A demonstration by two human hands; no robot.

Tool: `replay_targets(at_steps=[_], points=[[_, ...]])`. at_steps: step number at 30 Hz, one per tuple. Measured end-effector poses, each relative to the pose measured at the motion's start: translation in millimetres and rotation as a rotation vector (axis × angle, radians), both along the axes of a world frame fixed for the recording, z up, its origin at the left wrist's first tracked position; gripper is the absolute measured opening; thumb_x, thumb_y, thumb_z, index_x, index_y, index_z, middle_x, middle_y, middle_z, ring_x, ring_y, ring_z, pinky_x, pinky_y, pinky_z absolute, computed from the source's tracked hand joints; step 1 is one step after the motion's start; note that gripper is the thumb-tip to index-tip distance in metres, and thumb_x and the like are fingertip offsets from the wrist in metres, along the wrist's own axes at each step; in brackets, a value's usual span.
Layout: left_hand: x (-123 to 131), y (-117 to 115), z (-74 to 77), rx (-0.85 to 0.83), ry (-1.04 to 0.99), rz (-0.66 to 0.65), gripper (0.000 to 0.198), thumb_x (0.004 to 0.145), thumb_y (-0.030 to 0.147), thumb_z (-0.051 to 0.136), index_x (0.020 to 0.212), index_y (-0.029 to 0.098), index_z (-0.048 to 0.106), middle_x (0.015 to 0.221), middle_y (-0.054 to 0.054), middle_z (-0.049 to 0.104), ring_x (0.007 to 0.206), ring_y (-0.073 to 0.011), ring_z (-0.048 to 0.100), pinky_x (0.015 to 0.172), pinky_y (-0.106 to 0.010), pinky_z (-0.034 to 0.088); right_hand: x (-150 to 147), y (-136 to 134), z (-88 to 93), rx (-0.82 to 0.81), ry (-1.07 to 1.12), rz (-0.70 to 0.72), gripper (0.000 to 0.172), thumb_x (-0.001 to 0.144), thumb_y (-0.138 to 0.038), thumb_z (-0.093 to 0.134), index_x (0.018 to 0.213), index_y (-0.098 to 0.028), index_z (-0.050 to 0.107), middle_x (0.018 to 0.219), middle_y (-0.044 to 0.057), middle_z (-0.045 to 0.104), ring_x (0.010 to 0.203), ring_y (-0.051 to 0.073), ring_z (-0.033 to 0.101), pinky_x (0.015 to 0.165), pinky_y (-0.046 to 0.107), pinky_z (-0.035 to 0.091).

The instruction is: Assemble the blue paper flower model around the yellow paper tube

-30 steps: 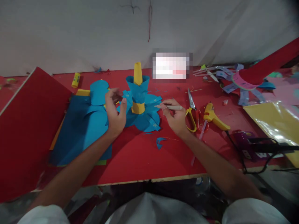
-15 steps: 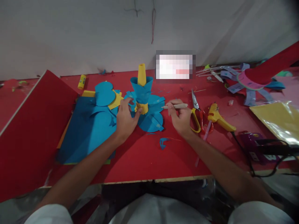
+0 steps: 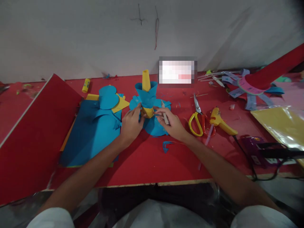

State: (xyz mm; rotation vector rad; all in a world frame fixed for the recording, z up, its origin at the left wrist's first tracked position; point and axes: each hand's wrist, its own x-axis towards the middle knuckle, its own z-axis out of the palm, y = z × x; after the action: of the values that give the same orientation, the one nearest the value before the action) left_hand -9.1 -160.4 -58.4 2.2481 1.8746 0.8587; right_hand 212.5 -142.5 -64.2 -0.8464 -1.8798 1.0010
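Note:
A blue paper flower [image 3: 148, 97] stands upright mid-table, with flat petals spread around its base. A yellow paper cone [image 3: 146, 80] rises from its centre, and a yellow paper band [image 3: 148, 112] wraps its foot. From the left, my left hand [image 3: 133, 123] is closed on the band, fingers partly hidden behind it. My right hand [image 3: 173, 125] is closed around a whitish pen [image 3: 165, 118], which lies across the fingers and points away from me. The right fingertips reach the band's right side; whether they pinch it is unclear.
Blue paper sheets [image 3: 87, 133] and a glue stick [image 3: 86, 85] lie left, beside a raised red board [image 3: 35, 139]. On the right are scissors [image 3: 196, 123], a yellow glue gun [image 3: 222, 122] with its cord, and a red cone with paper strips [image 3: 273, 74]. Blue scraps [image 3: 166, 146] lie in front.
My right hand has moved left to the flower's base, and the pen has turned from lying sideways to pointing away from me. My left hand stays at the yellow band.

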Motion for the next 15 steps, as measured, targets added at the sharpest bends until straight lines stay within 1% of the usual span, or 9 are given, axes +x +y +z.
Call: replay_targets(at_steps=[3, 6, 8, 10, 12, 15], points=[[-0.8, 0.9, 0.5, 0.027, -0.004, -0.010, 0.049, 0.104, 0.029, 0.052, 0.152, 0.020, 0.050, 0.130, -0.014, 0.073, 0.121, -0.0316, 0.069, 0.103, -0.047, 0.057, -2.3, -4.7, 5.7, 0.037, 0.016, 0.041, 0.022, 0.104, -0.036, 0.055, 0.125, -0.029, 0.056, 0.130, 0.009, 0.071, 0.120, 0.024, 0.074, 0.102, 0.042, 0.062], [-1.0, 3.7, 1.5, 0.032, -0.014, -0.030, 0.049, 0.103, 0.031, 0.055, 0.151, 0.022, 0.051, 0.130, -0.013, 0.072, 0.125, -0.0316, 0.066, 0.107, -0.048, 0.054, -2.1, -3.7, 5.7, 0.072, 0.012, 0.041, 0.022, 0.104, -0.035, 0.055, 0.125, -0.029, 0.058, 0.128, 0.009, 0.073, 0.119, 0.024, 0.075, 0.104, 0.044, 0.062], [-0.8, 6.3, 1.3, -0.007, -0.013, -0.040, 0.054, 0.101, 0.033, 0.060, 0.152, 0.021, 0.049, 0.129, -0.014, 0.072, 0.124, -0.0328, 0.065, 0.107, -0.049, 0.053, -0.8, -1.3, 3.3, 0.079, -0.004, 0.024, 0.022, 0.104, -0.035, 0.055, 0.124, -0.030, 0.059, 0.130, 0.008, 0.073, 0.118, 0.024, 0.075, 0.104, 0.044, 0.062], [-0.2, 8.3, 0.8, -0.052, 0.002, -0.041, 0.062, 0.099, 0.037, 0.064, 0.155, 0.020, 0.045, 0.125, -0.014, 0.073, 0.119, -0.0336, 0.066, 0.104, -0.050, 0.054, 0.5, 0.8, 1.0, 0.080, -0.034, 0.009, 0.022, 0.104, -0.037, 0.054, 0.124, -0.030, 0.060, 0.132, 0.008, 0.073, 0.117, 0.024, 0.075, 0.103, 0.043, 0.062], [0.8, 9.1, 1.0, -0.072, 0.020, -0.039, 0.069, 0.098, 0.039, 0.067, 0.159, 0.020, 0.040, 0.120, -0.014, 0.074, 0.114, -0.0337, 0.068, 0.102, -0.050, 0.054, 1.2, 1.7, -0.1, 0.079, -0.069, 0.007, 0.023, 0.104, -0.038, 0.054, 0.124, -0.029, 0.061, 0.128, 0.008, 0.074, 0.117, 0.024, 0.075, 0.101, 0.042, 0.062], [2.0, 8.4, 2.7, -0.062, 0.018, -0.027, 0.073, 0.096, 0.037, 0.071, 0.160, 0.022, 0.038, 0.120, -0.013, 0.073, 0.116, -0.0334, 0.067, 0.104, -0.049, 0.053, 1.2, 0.8, 0.7, 0.093, -0.112, 0.013, 0.025, 0.104, -0.038, 0.053, 0.125, -0.029, 0.063, 0.122, 0.009, 0.076, 0.108, 0.024, 0.077, 0.094, 0.041, 0.063]])
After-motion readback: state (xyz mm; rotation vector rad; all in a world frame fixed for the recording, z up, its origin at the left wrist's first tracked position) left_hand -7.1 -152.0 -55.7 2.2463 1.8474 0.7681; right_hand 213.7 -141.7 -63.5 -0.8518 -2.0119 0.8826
